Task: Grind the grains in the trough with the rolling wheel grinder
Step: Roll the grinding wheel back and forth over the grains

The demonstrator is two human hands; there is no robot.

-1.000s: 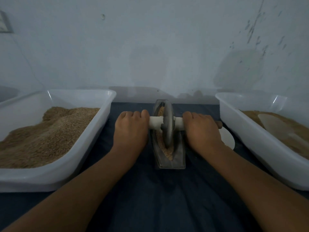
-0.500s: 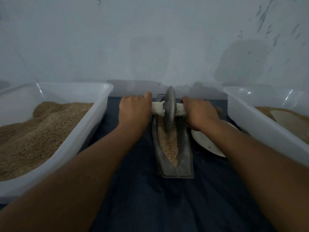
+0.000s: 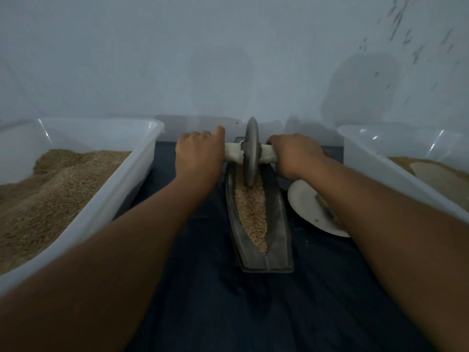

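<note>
Both hands, left hand (image 3: 199, 154) and right hand (image 3: 294, 154), curl around the wheel grinder's (image 3: 251, 151) axle at what looks like the trough's (image 3: 276, 224) far end, mid-grind, so next comes a pull back through the grains (image 3: 251, 212).

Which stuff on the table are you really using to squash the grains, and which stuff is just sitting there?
In use:
- rolling wheel, gripped by its white handle
- trough and the grains in it
- left hand and right hand

Just sitting there:
- left tub of grain
- right tub with a scoop in it
- white plate beside the trough
- dark cloth underneath
</note>
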